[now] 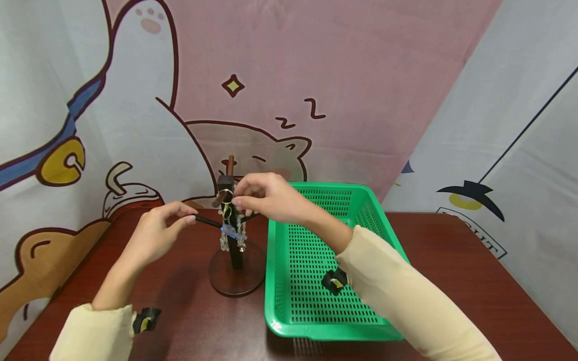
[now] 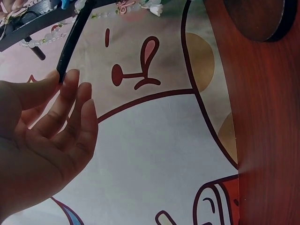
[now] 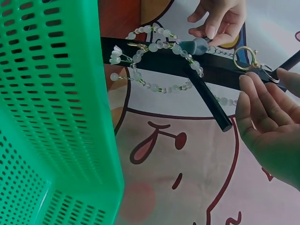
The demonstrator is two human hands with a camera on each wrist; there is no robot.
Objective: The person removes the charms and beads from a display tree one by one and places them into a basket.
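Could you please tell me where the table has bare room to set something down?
The table is bare right of the green basket and right sleeve, and in front of the stand, between the left sleeve and basket. Crowded: around the stand's upper part, where left grip, right grip and beaded strands cluster.

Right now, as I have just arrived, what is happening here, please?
A person's left hand pinches the tip of a slim black peg on a dark stand with a round base. The right hand has its fingertips at a thin silver-coloured metal ring near the stand's top; whether they grip it is unclear. Strings of pale, translucent beads hang on the stand. To its right, a green perforated plastic basket stands on the reddish-brown table.
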